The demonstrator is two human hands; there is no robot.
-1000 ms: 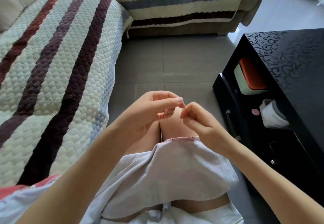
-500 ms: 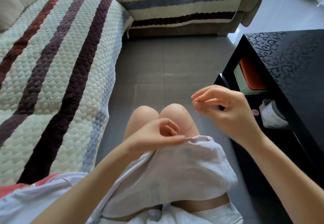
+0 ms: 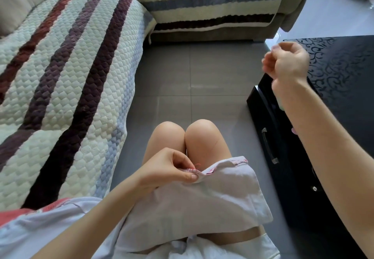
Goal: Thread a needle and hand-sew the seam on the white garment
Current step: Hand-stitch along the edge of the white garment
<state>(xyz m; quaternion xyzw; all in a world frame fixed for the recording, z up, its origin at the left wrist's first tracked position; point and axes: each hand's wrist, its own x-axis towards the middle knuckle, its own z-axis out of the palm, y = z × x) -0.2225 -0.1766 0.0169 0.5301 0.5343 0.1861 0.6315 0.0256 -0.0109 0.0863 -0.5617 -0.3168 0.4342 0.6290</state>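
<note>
garment: white garment point(image 3: 192, 198) draped over lap, pink-stitched seam edge point(image 3: 228, 162) toward knees
left hand: left hand point(image 3: 170, 169) thumb and fingers clamped on seam edge
thread: thread point(image 3: 215, 144) faint, slanting across right knee
right hand: right hand point(image 3: 285, 64) raised near black cabinet point(image 3: 344, 72), fingers curled together, blurred; cannot tell what they hold
far: striped sofa cover point(image 3: 60, 76)

I saw a striped quilted sofa cover point(image 3: 60, 76) at nine o'clock, grey floor tiles point(image 3: 192, 76) toward twelve, and a black patterned table point(image 3: 340, 66) at three o'clock.
</note>
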